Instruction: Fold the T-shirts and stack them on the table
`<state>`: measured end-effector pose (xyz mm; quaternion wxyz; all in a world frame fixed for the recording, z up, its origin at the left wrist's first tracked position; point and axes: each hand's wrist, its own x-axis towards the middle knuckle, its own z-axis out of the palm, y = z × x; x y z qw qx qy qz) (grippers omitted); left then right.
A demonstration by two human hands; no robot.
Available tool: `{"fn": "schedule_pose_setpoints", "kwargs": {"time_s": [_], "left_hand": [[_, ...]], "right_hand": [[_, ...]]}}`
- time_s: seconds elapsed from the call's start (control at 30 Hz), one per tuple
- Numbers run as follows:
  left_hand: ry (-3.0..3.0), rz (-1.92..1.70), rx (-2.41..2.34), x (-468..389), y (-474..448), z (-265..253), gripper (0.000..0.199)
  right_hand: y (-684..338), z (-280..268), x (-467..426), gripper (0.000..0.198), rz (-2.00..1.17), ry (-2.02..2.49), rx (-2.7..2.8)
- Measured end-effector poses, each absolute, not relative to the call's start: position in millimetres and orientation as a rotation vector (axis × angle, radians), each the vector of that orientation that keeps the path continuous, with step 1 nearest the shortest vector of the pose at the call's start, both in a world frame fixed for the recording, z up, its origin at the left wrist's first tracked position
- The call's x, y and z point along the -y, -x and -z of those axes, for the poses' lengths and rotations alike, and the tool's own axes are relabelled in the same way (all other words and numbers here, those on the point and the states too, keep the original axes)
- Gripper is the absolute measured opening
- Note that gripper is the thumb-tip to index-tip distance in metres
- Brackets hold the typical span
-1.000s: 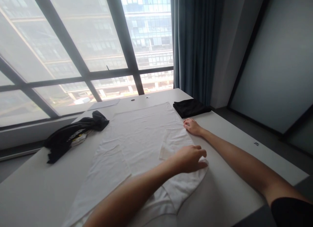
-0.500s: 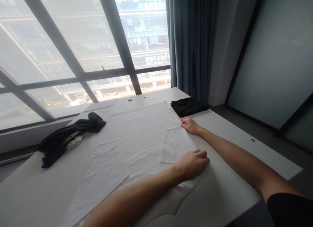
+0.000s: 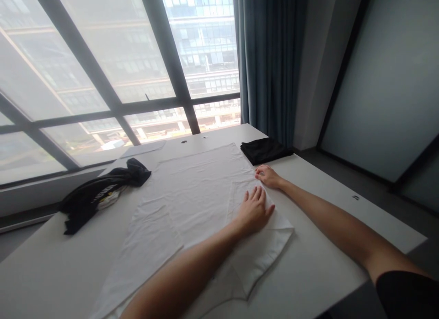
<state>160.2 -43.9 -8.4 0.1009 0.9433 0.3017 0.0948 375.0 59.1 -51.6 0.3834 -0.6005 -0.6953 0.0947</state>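
A white T-shirt [image 3: 192,186] lies spread on the white table, with its neckline curve at the near end. Its two sleeves are folded inward, and a few wrinkles run across the cloth. My left hand [image 3: 254,211] rests flat on the right-hand folded sleeve, fingers spread, holding nothing. At the shirt's right edge, my right hand [image 3: 269,176] has curled fingers pinching the fabric. The near right corner of the shirt juts out past my left hand.
A folded black cloth [image 3: 264,149] lies at the table's far right. To the left is a crumpled black garment [image 3: 106,191] with white lettering. Windows [image 3: 113,49] stand behind the table, beside a blue curtain [image 3: 270,58].
My left hand has moved from the near right corner up and left onto the folded sleeve, its closed fingers opening flat. My right hand stays at the right edge.
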Motion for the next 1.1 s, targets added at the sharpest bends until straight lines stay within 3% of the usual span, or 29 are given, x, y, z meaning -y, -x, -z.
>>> {"fn": "schedule_pose_setpoints", "kwargs": {"time_s": [0.23, 0.37, 0.57, 0.7, 0.77, 0.9, 1.0, 1.1], "left_hand": [[-2.859, -0.203, -0.712, 49.7, -158.2, 13.8, 0.084], [-2.88, -0.19, -0.668, 51.2, -156.2, 13.3, 0.088], [-2.927, -0.107, -0.303, 68.2, -149.4, 6.0, 0.088], [-2.896, -0.132, -0.161, 78.3, -149.7, -0.3, 0.082], [-2.854, -0.165, -0.132, 76.4, -153.1, -4.3, 0.067], [-2.773, -0.339, -0.359, 50.5, -157.1, -11.4, 0.04], [-2.801, -0.444, -0.756, 14.5, -147.6, -9.8, 0.039], [-2.813, -0.322, -1.059, -18.6, -130.1, -0.3, 0.051]], "right_hand": [[-370.2, 44.6, -52.5, 0.025, -0.135, 1.459, 1.594], [-364.5, 44.4, -46.9, 0.026, -0.093, 1.353, 1.812], [-360.9, 45.7, -44.4, 0.034, -0.061, 1.574, 1.94], [-365.0, 42.1, -46.5, 0.03, -0.085, 1.597, 1.698], [-367.3, 40.8, -47.6, 0.03, -0.108, 1.575, 1.56], [-367.3, 41.7, -46.6, 0.032, -0.099, 1.427, 1.613], [-362.7, 45.3, -43.7, 0.031, -0.094, 1.352, 1.884], [-358.7, 48.7, -41.6, 0.035, -0.112, 1.424, 2.101]]}}
